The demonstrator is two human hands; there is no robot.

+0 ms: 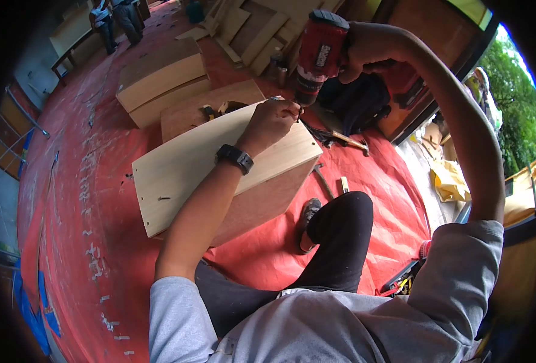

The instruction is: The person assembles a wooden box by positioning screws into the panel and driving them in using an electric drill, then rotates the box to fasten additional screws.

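My right hand point(369, 49) is wrapped round the grip of a red and black power drill point(321, 53), whose chuck points down at the far corner of a wooden box point(219, 166). My left hand point(273, 124), with a dark watch point(235, 158) on the wrist, rests over the box's far edge. Its fingertips are pinched together right by the drill's tip. What they hold is too small and partly hidden to name. A loose screw point(164, 198) lies on the pale top panel near its left end.
More wooden boxes point(162, 78) and stacked boards point(250, 33) stand beyond. Hammers point(349, 141) point(323, 181) lie on the red floor sheet point(389, 199) to the right. A tool case point(401, 278) is by my right side. Two people point(120, 21) stand far off at the left.
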